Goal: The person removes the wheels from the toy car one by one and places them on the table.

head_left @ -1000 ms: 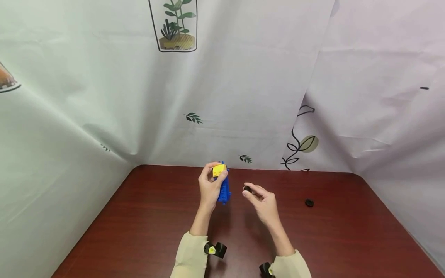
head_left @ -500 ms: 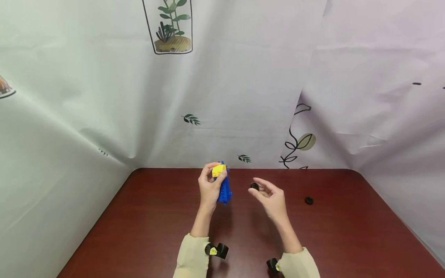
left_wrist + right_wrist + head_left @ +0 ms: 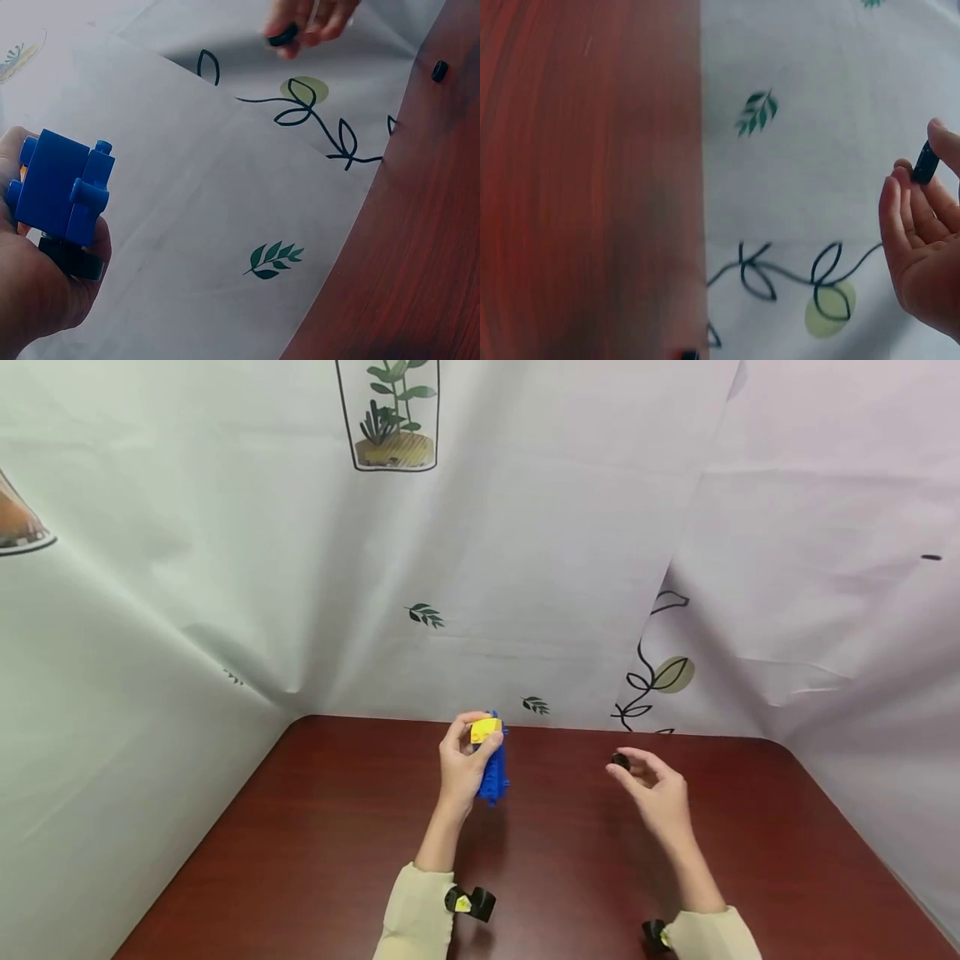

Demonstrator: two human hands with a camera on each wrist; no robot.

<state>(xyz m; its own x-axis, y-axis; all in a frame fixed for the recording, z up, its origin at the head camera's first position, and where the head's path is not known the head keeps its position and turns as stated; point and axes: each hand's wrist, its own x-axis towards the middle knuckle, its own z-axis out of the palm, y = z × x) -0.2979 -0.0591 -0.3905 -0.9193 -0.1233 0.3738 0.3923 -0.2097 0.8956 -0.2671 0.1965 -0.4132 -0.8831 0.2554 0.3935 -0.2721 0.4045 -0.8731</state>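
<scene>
My left hand (image 3: 459,772) grips a blue toy-car base (image 3: 493,775) made like building bricks, thumb against its yellow block (image 3: 486,730). Short round pegs stick out of the blue base (image 3: 52,184) in the left wrist view, and a dark wheel-like piece (image 3: 71,259) sits under it against the palm. Off to the right, above the table, my right hand (image 3: 662,797) pinches a small black toy wheel (image 3: 620,761) between thumb and fingertips. That wheel (image 3: 925,163) shows edge-on in the right wrist view.
A second black wheel (image 3: 439,71) lies on the red-brown table (image 3: 337,827); the right hand hides it in the head view. White printed cloth (image 3: 525,568) hangs behind and beside the table. Each sleeve carries a black wrist camera, one being the left camera (image 3: 470,902).
My right hand has moved right with the black wheel, away from the blue toy-car base, and now covers the wheel on the table. My left hand keeps its hold, nearly still.
</scene>
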